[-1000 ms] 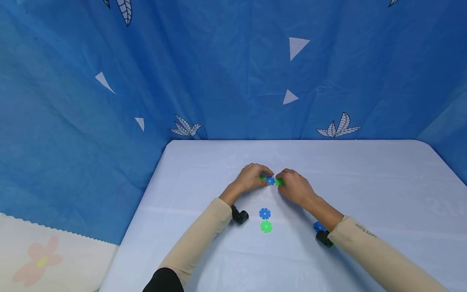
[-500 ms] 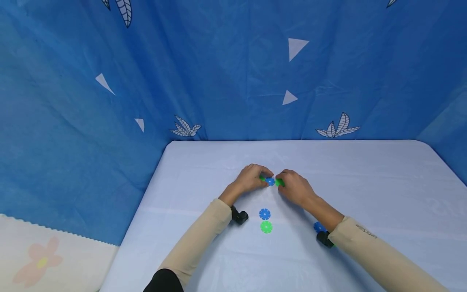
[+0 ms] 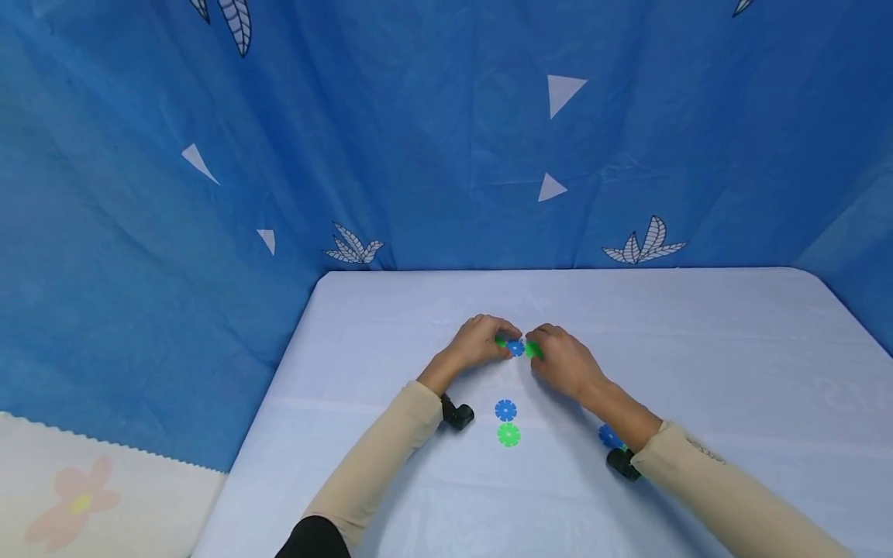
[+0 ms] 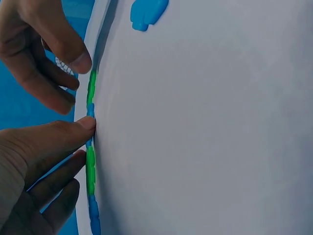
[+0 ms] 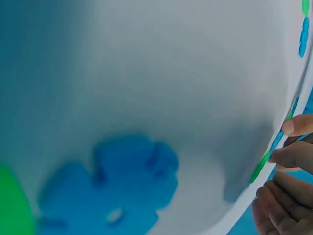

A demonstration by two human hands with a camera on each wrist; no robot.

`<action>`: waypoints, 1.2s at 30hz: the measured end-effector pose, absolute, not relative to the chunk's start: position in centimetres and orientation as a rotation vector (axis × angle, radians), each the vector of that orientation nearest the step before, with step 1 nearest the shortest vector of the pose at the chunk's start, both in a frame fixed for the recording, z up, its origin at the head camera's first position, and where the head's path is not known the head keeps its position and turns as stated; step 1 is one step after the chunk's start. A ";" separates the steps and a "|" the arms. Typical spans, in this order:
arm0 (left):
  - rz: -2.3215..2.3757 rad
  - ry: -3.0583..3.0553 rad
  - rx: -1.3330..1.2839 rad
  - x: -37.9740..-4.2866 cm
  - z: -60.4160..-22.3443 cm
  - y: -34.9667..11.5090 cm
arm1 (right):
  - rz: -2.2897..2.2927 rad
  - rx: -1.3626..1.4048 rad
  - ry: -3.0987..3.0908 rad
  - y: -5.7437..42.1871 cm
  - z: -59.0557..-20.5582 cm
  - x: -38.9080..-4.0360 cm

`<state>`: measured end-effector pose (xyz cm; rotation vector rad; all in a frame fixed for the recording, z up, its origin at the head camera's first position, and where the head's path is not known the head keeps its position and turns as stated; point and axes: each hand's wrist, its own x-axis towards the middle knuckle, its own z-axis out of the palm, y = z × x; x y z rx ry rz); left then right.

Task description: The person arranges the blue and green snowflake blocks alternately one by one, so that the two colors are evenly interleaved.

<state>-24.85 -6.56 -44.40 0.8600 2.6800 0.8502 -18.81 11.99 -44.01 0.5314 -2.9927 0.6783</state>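
A row of notched interlocking discs, green and blue in turn, lies near the middle of the white table (image 3: 670, 349). My left hand (image 3: 481, 341) pinches a blue disc (image 3: 515, 348) of this row, its thumb on the near face in the left wrist view. Beyond it, my right hand (image 3: 567, 360) pinches the green disc (image 3: 532, 350) at the right end between thumb and fingers. Left of the blue disc come another green disc (image 4: 91, 171) and a further blue disc (image 4: 94, 215). How firmly the two held discs are joined I cannot tell.
Closer to me lie a blue disc (image 3: 505, 411) and a green disc (image 3: 508, 435), edge to edge. Another blue disc (image 3: 610, 435) lies beneath the right wrist, beside a green one (image 5: 14, 205). Black wrist cameras protrude under both forearms. A blue curtain (image 3: 432, 139) hangs behind the table.
Both hands keep their places on the disc row. The head view has tilted slightly, and the right forearm has shifted a little to the right and toward me.
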 end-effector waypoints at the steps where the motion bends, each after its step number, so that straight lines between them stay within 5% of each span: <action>1: 0.849 2.678 0.861 -24.8 -44.4 -6.5 | 0.688 0.538 -2.979 12.0 -44.0 -18.5; 20: 0.873 2.662 0.880 -24.9 -44.2 -6.4 | 0.803 0.529 -2.998 8.5 -43.5 -10.6; 36: 0.958 2.546 0.974 -24.8 -43.7 -4.1 | 0.643 0.614 -2.935 7.1 -44.3 -10.5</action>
